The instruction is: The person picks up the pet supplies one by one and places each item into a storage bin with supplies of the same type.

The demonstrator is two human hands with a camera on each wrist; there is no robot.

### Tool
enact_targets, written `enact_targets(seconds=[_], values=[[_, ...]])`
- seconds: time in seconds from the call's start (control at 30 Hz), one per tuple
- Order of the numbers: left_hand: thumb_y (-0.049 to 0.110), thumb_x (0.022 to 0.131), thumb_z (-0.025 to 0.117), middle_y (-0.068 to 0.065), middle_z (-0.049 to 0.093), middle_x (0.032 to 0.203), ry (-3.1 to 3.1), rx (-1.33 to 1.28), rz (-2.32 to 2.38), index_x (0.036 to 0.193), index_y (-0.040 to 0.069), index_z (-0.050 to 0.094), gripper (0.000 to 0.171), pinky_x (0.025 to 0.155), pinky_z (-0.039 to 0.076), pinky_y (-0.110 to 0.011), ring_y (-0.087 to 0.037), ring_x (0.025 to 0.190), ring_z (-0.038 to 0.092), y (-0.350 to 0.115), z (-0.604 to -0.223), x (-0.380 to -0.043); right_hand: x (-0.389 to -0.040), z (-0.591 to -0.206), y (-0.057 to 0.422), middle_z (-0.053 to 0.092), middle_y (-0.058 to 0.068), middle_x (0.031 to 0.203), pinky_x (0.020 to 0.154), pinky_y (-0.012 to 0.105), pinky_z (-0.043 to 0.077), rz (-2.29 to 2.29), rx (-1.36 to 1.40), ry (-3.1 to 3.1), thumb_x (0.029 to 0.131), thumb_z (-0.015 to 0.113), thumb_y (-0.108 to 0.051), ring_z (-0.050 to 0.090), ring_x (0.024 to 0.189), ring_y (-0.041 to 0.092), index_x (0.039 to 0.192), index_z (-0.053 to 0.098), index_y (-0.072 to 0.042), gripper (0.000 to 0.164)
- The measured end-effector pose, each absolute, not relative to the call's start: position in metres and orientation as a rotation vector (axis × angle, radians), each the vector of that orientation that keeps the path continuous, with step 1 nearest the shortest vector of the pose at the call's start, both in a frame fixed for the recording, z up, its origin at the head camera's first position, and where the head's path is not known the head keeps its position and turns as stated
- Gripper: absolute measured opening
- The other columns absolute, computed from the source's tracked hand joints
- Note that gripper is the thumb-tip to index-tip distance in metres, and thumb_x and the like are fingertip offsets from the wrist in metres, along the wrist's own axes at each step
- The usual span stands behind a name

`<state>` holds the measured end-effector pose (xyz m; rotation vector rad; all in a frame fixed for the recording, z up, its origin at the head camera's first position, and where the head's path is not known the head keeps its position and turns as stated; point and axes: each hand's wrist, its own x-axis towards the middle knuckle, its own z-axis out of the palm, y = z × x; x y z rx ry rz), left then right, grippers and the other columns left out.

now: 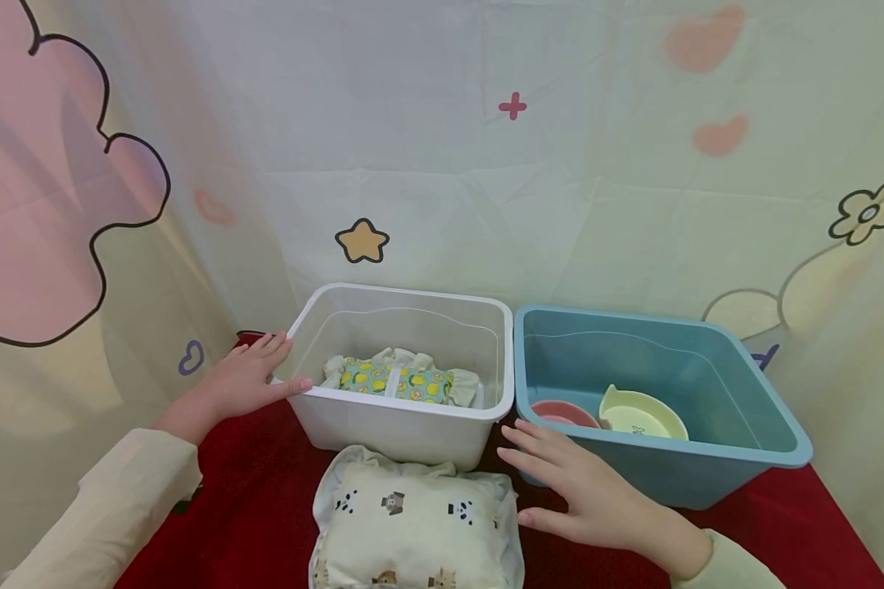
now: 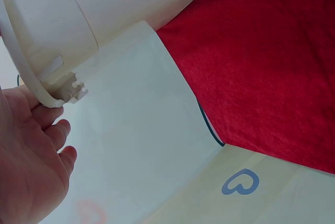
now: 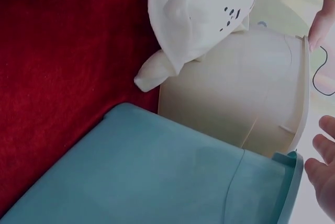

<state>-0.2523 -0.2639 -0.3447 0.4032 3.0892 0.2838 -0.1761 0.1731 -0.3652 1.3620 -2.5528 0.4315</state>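
My left hand rests at the left corner of a white plastic bin, fingers extended along the side and thumb on the front rim. Inside that bin lies a small ruffled cushion with a lemon print. My right hand hovers by the front left corner of a blue bin, fingers spread and nothing held. The blue bin contains a pale yellow dish and a pink dish, partly hidden by the front rim. Between my hands, a cream pillow printed with animals lies before the white bin.
Both bins stand side by side on a red cloth. Behind them hangs a pale curtain printed with a star, hearts and flowers.
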Motion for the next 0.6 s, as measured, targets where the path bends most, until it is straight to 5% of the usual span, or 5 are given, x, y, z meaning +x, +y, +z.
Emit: enact_targets(seconds=[0.6], values=[[0.065,0.079,0.041,-0.025,0.019,0.143,3.086,0.401,0.285,0.137,-0.002,0.025,0.09,0.104,0.01,-0.06,-0.042,0.132,0.015,-0.263,-0.344,-0.252,-0.176,-0.379,0.166,0.034,-0.003,0.142,0.092,0.044,0.043,0.457,1.434,-2.615,0.082,0.054,-0.048,0.034,0.129,0.019,0.136,0.034,-0.026,0.062]])
